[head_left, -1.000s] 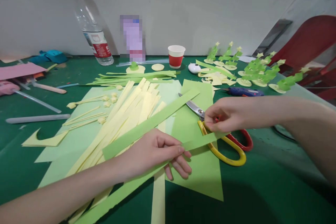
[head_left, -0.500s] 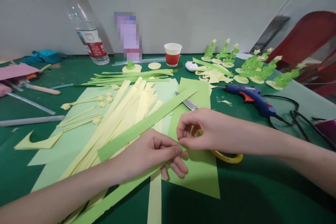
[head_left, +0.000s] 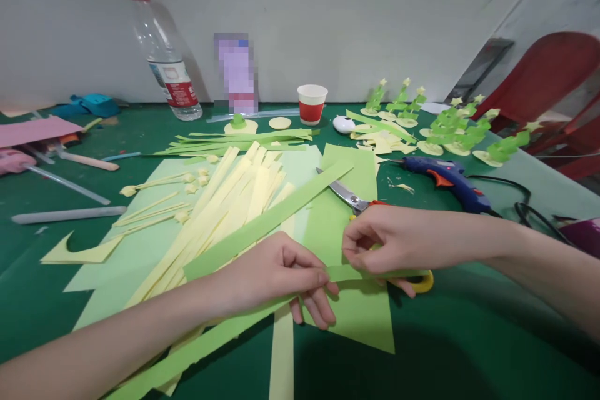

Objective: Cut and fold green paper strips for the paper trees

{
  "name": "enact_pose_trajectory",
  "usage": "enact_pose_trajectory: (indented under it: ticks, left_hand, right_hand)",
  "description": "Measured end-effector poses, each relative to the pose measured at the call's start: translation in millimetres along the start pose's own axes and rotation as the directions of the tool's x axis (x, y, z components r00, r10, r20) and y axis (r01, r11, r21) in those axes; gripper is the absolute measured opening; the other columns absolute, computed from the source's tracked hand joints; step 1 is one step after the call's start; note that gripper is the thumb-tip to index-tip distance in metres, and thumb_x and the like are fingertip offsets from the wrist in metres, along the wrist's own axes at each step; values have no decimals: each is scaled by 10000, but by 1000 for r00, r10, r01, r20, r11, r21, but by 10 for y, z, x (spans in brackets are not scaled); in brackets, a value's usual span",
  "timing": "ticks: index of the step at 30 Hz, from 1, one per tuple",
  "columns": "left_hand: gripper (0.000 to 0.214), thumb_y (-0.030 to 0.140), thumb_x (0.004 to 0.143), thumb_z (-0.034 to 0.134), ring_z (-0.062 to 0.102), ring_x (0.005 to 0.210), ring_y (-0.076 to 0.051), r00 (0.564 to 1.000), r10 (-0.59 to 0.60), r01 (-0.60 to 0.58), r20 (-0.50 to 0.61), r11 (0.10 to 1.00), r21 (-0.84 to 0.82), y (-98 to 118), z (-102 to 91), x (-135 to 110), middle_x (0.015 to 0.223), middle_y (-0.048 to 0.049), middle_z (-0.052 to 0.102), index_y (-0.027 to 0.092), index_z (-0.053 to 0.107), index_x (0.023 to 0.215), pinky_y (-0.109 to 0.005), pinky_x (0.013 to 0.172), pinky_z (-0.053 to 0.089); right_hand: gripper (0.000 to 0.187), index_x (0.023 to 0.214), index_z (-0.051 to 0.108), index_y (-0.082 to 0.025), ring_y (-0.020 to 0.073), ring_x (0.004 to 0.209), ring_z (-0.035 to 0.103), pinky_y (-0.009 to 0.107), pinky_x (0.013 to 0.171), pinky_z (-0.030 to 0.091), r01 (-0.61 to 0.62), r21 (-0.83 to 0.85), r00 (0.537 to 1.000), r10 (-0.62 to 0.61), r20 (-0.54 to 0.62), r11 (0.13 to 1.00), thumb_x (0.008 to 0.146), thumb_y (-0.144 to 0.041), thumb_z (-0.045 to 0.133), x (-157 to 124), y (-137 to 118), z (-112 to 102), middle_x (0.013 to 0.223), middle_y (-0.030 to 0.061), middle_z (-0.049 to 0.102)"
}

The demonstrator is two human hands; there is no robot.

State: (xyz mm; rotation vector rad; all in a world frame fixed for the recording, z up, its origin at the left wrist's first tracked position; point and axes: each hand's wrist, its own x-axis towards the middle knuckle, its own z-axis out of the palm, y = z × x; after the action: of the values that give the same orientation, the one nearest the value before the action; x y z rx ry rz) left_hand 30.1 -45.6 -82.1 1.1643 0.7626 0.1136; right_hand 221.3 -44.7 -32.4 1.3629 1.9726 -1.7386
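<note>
My left hand pinches a long green paper strip that runs down to the lower left. My right hand pinches the same strip's right end, a few centimetres from the left hand's fingers. Another green strip lies diagonally over a pile of yellow paper strips. Scissors with red and yellow handles lie under and behind my right hand. Both hands hover over a green paper sheet on the green table.
A blue glue gun with a black cord lies to the right. At the back stand a plastic bottle, a red paper cup and several small green paper trees. Glue sticks and pink paper lie left. A red chair stands far right.
My right hand moved left from the scissor handles to the strip near my left hand, then slid slightly right along it. The left hand kept its pinch. The view shifted a little.
</note>
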Motion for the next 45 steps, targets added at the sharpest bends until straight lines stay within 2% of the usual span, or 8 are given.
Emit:
enact_pose_trajectory:
  ticks: [5,13,18,22,24,30,37,45]
  left_hand:
    - [207,240,819,539,657,598,-98,999,15,-14,29,1000,-22,-7,-11,4,676,-47,720,114,683,741,-134,485,458]
    - [216,300,792,580,671,637,-130,999,40,-39,35,999,-29,-13,-18,7,683,-55,721,117,682,741,-159,496,454]
    - [245,340,764,607,676,667,-157,999,49,-48,21,999,-20,-26,-24,16,711,-74,722,109,683,738,-186,509,468]
    - [248,345,786,582,674,687,-136,998,65,-65,-22,998,-20,-39,-2,32,771,-68,724,124,689,822,-160,498,475]
    - [246,338,800,565,673,705,-131,997,76,-77,-32,997,-17,-41,11,32,797,-68,725,130,686,856,-157,512,483]
    - [248,286,843,493,671,712,-130,994,105,-105,-42,995,0,-25,36,4,825,-82,723,114,672,841,-188,588,503]
    - [260,197,848,436,668,711,-125,996,73,-69,-57,995,71,-5,52,-9,817,-90,717,100,669,787,-180,585,498]
    - [200,90,772,483,665,627,-96,997,48,-46,-68,998,31,-20,53,-7,702,-39,715,109,665,691,-156,566,512]
  right_hand:
    - [99,656,362,-176,51,418,486,151,381,277,-15,-10,999,16,48,1000,748,-153,390,-98,94,-75,557,-55,402]
    - [133,671,390,-176,74,475,547,184,479,410,-124,28,992,125,-5,992,796,-210,420,-358,299,-231,637,-35,472]
    - [166,617,413,-183,106,497,545,240,549,405,-218,-131,924,162,-347,967,762,-264,425,-494,418,-307,614,-18,495]
    - [218,753,539,-184,167,692,542,274,613,395,-46,-318,838,-136,-528,947,760,-391,467,-365,251,-182,794,41,568]
    - [246,818,571,-185,180,796,527,282,678,398,64,-387,843,-257,-473,920,781,-402,463,-232,112,-78,900,54,583]
    - [131,686,552,-177,117,664,487,221,571,364,116,-316,947,-200,-250,942,753,-264,481,23,-101,32,732,0,569]
    - [128,609,475,-169,69,509,313,203,439,246,156,-253,976,-188,-111,955,728,-215,460,90,-79,27,573,-44,408]
    - [111,615,463,-172,74,542,332,213,474,264,195,-212,971,-218,-94,958,723,-193,452,116,-72,32,597,-45,416]
